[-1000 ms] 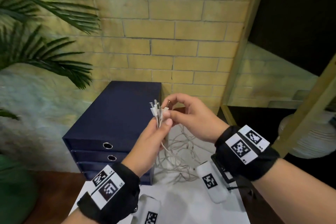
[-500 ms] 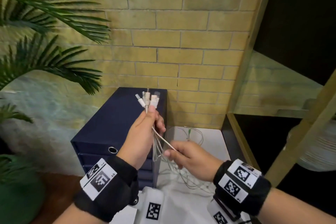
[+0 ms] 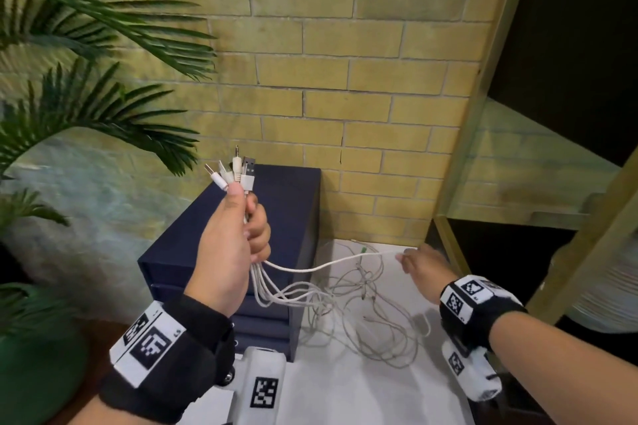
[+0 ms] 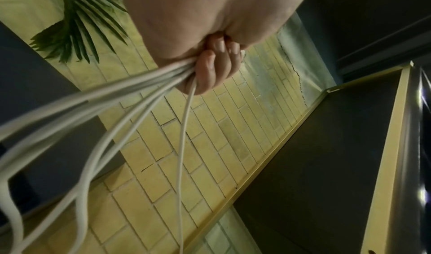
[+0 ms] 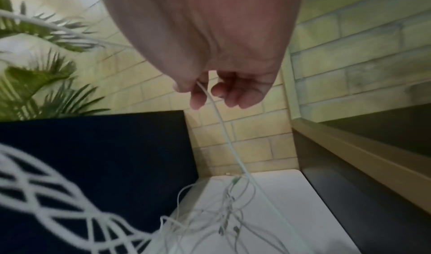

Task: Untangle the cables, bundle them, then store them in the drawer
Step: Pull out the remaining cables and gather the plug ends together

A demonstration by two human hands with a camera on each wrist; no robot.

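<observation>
Several white cables (image 3: pixel 321 290) are in use, and their plug ends (image 3: pixel 234 171) stick up in a little bunch above the left hand (image 3: pixel 228 245). That hand is lifted up in front of the dark blue drawer box (image 3: pixel 276 217). Its fingers (image 4: pixel 210 73) are curled tight around the cables, and the thumb presses on them from the top. Below the fist the cables fan out and hang down to the white tabletop (image 3: pixel 345 390), where they lie in a loose messy heap beside the drawer box.

One cable (image 3: pixel 331 264) goes off by itself. It runs from the bottom of the left hand across to the right hand (image 3: pixel 424 269), sagging a little in the middle. The right hand is lower down and off to the right, over the far corner of the tabletop. Its thumb and first finger (image 5: pixel 198 95) pinch this one cable, and the other fingers are bent loosely and hold nothing. From the pinch the cable drops down to the heap on the tabletop.

The drawer box stands on the tabletop against a yellow brick wall (image 3: pixel 345 79). Its drawers look pushed in. Green palm leaves (image 3: pixel 86 55) hang on the left. Both wrists wear black bands (image 3: pixel 165 355) with black and white square marks.
</observation>
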